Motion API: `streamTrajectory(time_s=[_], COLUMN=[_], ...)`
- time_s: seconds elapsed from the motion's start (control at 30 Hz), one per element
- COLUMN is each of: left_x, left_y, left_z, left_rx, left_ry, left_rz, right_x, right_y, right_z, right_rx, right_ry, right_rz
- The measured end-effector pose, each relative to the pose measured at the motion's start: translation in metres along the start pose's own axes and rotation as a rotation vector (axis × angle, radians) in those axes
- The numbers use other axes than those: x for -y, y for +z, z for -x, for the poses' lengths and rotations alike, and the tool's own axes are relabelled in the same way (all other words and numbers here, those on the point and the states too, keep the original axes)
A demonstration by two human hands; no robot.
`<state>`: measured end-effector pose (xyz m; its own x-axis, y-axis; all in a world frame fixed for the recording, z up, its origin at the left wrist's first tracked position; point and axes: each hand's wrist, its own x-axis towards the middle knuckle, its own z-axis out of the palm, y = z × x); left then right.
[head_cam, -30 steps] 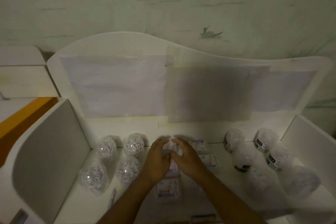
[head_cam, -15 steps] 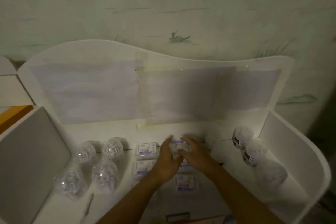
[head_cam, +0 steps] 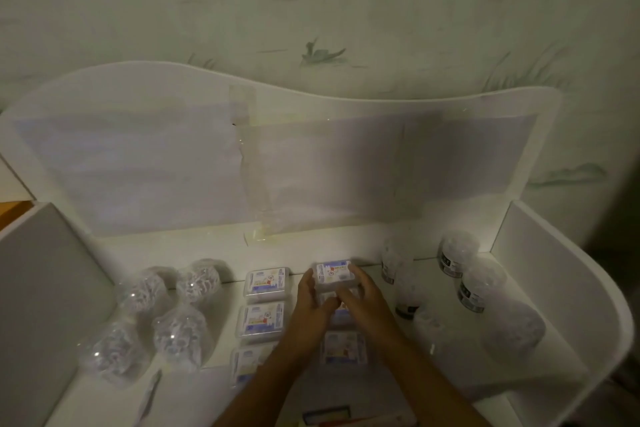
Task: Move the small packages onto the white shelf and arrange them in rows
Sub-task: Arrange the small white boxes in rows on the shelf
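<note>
On the white shelf (head_cam: 304, 246) lie small clear packages with white and blue labels in two columns. The left column shows a rear package (head_cam: 266, 281), a middle package (head_cam: 260, 319) and a front package (head_cam: 244, 365), which my left forearm partly hides. In the right column, both my hands hold the rear package (head_cam: 333, 272) low over the shelf by its sides. My left hand (head_cam: 311, 305) is at its left edge, my right hand (head_cam: 363, 302) at its right and front. A further package (head_cam: 343, 348) lies between my forearms.
Clear bags of small white pieces (head_cam: 180, 336) lie at the left. Round lidded jars (head_cam: 453, 256) stand at the right, near the white side wall (head_cam: 554, 288). A grey side panel (head_cam: 41, 305) bounds the left. A papered back panel (head_cam: 311, 166) rises behind.
The view has swung left and right. The package held in both hands has gone from raised above the middle to the rear of the right column, low by the shelf.
</note>
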<state>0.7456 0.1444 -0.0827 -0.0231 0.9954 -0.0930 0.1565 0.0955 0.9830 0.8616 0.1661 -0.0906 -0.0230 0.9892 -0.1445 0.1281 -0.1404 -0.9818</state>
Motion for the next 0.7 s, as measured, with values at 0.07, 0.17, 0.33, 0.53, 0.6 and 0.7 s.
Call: streamTrajectory(time_s=[0.07, 0.17, 0.33, 0.53, 0.6, 0.7], left_x=[0.005, 0.009, 0.011, 0.009, 0.006, -0.001], left_y=[0.002, 0.006, 0.013, 0.015, 0.011, 0.007], left_z=[0.003, 0.01, 0.017, 0.021, 0.019, 0.014], left_rx=[-0.028, -0.116, -0.157, -0.109, -0.126, -0.145], left_ry=[0.014, 0.005, 0.014, -0.001, -0.002, -0.005], left_rz=[0.028, 0.075, 0.107, 0.118, 0.116, 0.148], right_x=[-0.004, -0.009, -0.017, -0.02, -0.018, -0.016], right_y=[0.001, 0.0, 0.003, 0.003, -0.001, -0.004], right_z=[0.002, 0.007, 0.015, 0.018, 0.015, 0.008], right_rx=[-0.012, -0.022, 0.01, 0.019, 0.044, 0.069], right_ry=[-0.006, -0.025, -0.071, -0.132, -0.129, -0.088], right_rz=[-0.024, -0.05, -0.072, -0.1, -0.121, -0.164])
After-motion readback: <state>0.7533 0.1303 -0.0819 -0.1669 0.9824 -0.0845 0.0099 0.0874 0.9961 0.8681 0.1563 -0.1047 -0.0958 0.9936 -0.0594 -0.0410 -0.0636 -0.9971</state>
